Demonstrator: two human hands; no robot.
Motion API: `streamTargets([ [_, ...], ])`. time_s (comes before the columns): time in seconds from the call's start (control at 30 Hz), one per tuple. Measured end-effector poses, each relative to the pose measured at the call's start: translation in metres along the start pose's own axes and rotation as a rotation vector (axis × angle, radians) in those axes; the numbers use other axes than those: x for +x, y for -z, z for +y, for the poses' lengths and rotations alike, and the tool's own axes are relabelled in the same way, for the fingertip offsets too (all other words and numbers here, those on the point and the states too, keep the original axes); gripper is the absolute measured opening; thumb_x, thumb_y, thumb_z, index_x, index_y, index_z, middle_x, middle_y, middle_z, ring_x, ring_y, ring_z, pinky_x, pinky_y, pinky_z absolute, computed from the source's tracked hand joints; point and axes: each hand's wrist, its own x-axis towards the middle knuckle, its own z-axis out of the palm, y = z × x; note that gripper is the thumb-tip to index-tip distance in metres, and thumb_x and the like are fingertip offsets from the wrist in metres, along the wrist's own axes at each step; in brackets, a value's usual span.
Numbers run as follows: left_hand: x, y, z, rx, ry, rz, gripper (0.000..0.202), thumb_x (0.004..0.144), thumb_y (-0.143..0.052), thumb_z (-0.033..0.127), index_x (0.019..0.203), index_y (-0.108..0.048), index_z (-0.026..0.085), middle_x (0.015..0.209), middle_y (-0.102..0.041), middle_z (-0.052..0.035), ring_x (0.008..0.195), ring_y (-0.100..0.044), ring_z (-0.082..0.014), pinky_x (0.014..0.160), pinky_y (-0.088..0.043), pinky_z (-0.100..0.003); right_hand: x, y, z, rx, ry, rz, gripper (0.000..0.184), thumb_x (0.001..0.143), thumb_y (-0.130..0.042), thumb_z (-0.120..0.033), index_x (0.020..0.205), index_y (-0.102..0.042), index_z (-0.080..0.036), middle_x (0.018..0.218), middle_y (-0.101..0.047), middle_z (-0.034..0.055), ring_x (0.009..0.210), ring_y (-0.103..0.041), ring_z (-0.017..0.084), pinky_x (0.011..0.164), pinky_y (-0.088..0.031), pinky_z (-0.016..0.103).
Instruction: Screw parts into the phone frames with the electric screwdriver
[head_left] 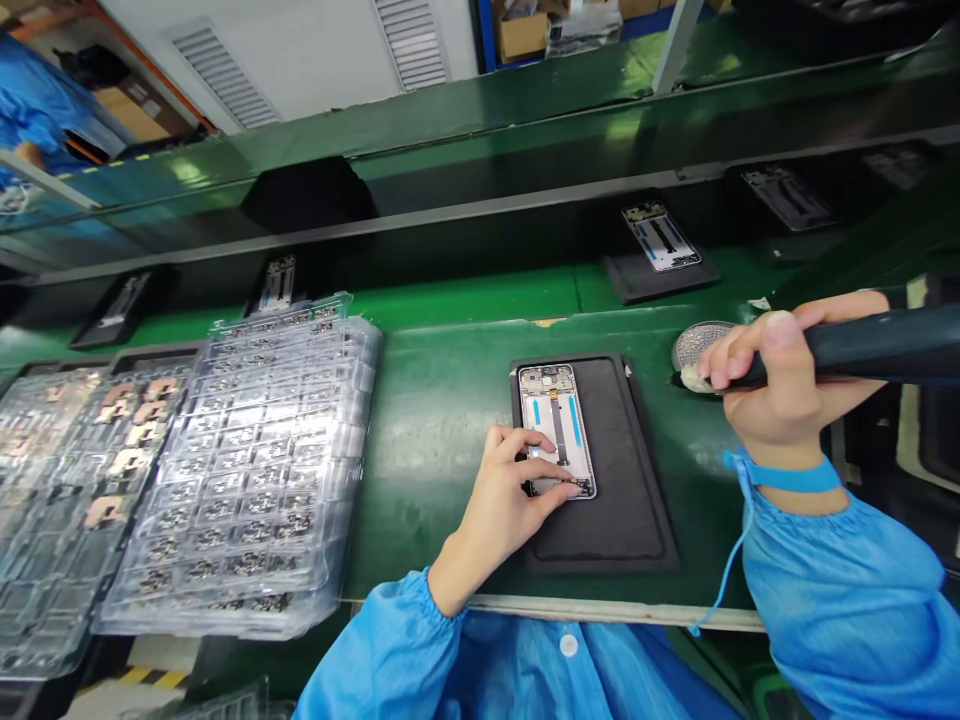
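Note:
An opened phone frame (556, 420) with blue strips inside lies on a black mat (615, 520) on the green bench. My left hand (510, 495) rests on the phone's lower end, fingers pressed against it to hold it down. My right hand (780, 385) is wrapped round a dark electric screwdriver (862, 345), its tip pointing left over a round grey dish (694, 345) beside the mat. A blue wrist strap (787, 475) circles my right wrist.
Stacks of clear plastic trays (255, 470) with small parts stand at the left. Behind the bench, a conveyor carries more phone frames on black mats (660, 240). A person in blue (34, 105) is at the far left. Cardboard boxes sit at the back.

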Motion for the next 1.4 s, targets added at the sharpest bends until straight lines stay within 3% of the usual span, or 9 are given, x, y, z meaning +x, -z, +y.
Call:
streamTargets([
  [0.2,-0.007,-0.002,0.001,0.027,-0.015,0.054,0.007,0.104,-0.106,0.036,0.102,-0.1,0.032,0.127,-0.086,-0.0104,0.124,-0.073,-0.0336,0.113,-0.068,-0.056,0.005,0.0,-0.001,-0.057,0.003,0.064,0.039,0.088,-0.095,-0.041,0.097,-0.06,-0.029,0.053,-0.052,-0.0143,0.037,-0.044,0.013,0.041,-0.05,0.028],
  [0.3,-0.004,0.004,0.006,0.084,0.069,0.016,0.017,0.099,-0.11,0.036,0.112,-0.099,0.034,0.158,-0.08,-0.0123,0.146,-0.069,-0.0412,0.126,-0.064,-0.068,0.009,0.004,0.0,-0.068,0.015,0.084,0.04,0.086,-0.096,-0.043,0.096,-0.059,-0.03,0.052,-0.05,-0.0138,0.036,-0.043,0.012,0.04,-0.049,0.027],
  [0.4,0.004,0.01,0.001,0.102,0.128,-0.018,0.058,0.087,-0.119,0.037,0.14,-0.095,0.038,0.193,-0.057,-0.0124,0.177,-0.047,-0.0542,0.139,-0.052,-0.083,0.019,0.014,0.0,-0.09,0.012,0.113,0.05,0.083,-0.1,-0.05,0.098,-0.057,-0.031,0.052,-0.051,-0.0142,0.035,-0.044,0.013,0.039,-0.048,0.027],
  [0.47,0.012,0.013,-0.006,0.054,0.102,-0.051,0.071,0.084,-0.12,0.038,0.15,-0.092,0.037,0.203,-0.046,-0.0127,0.187,-0.038,-0.0564,0.146,-0.046,-0.085,0.027,0.024,-0.001,-0.118,0.012,0.11,0.054,0.084,-0.101,-0.054,0.1,-0.056,-0.031,0.052,-0.053,-0.0147,0.035,-0.044,0.013,0.039,-0.047,0.027],
  [0.6,0.031,0.009,-0.02,-0.026,-0.007,-0.099,0.062,0.094,-0.111,0.035,0.153,-0.09,0.033,0.204,-0.044,-0.0157,0.188,-0.043,-0.0522,0.151,-0.042,-0.08,0.04,0.042,0.001,-0.201,-0.006,0.085,0.056,0.089,-0.102,-0.06,0.102,-0.056,-0.031,0.054,-0.054,-0.0154,0.038,-0.047,0.013,0.041,-0.05,0.026],
  [0.77,0.049,0.001,-0.024,-0.06,-0.066,-0.13,0.059,0.095,-0.11,0.035,0.151,-0.09,0.031,0.204,-0.045,-0.0168,0.19,-0.041,-0.0511,0.154,-0.032,-0.083,0.04,0.052,0.01,-0.257,-0.079,0.069,0.058,0.093,-0.105,-0.064,0.103,-0.059,-0.03,0.058,-0.058,-0.0137,0.039,-0.053,0.014,0.042,-0.054,0.028],
  [1.0,0.049,0.001,-0.025,-0.074,-0.052,-0.118,0.058,0.096,-0.11,0.037,0.15,-0.09,0.033,0.203,-0.047,-0.0146,0.188,-0.043,-0.0521,0.149,-0.043,-0.082,0.038,0.057,0.017,-0.293,-0.118,0.069,0.061,0.094,-0.105,-0.071,0.1,-0.06,-0.03,0.058,-0.057,-0.0139,0.039,-0.053,0.015,0.041,-0.054,0.03],
  [1.2,0.047,-0.001,-0.025,-0.083,-0.05,-0.11,0.057,0.097,-0.11,0.038,0.15,-0.09,0.034,0.204,-0.045,-0.0127,0.187,-0.043,-0.0517,0.148,-0.043,-0.082,0.039,0.061,0.022,-0.279,-0.085,0.067,0.06,0.096,-0.104,-0.068,0.101,-0.059,-0.03,0.057,-0.056,-0.0141,0.039,-0.053,0.014,0.042,-0.053,0.028],
  [1.4,0.047,0.001,-0.025,-0.062,-0.076,-0.132,0.059,0.1,-0.106,0.036,0.155,-0.086,0.032,0.206,-0.041,-0.0145,0.191,-0.038,-0.0509,0.154,-0.034,-0.081,0.038,0.06,0.022,-0.286,-0.095,0.031,0.062,0.095,-0.105,-0.071,0.098,-0.058,-0.03,0.057,-0.057,-0.0139,0.04,-0.053,0.014,0.042,-0.053,0.027],
])
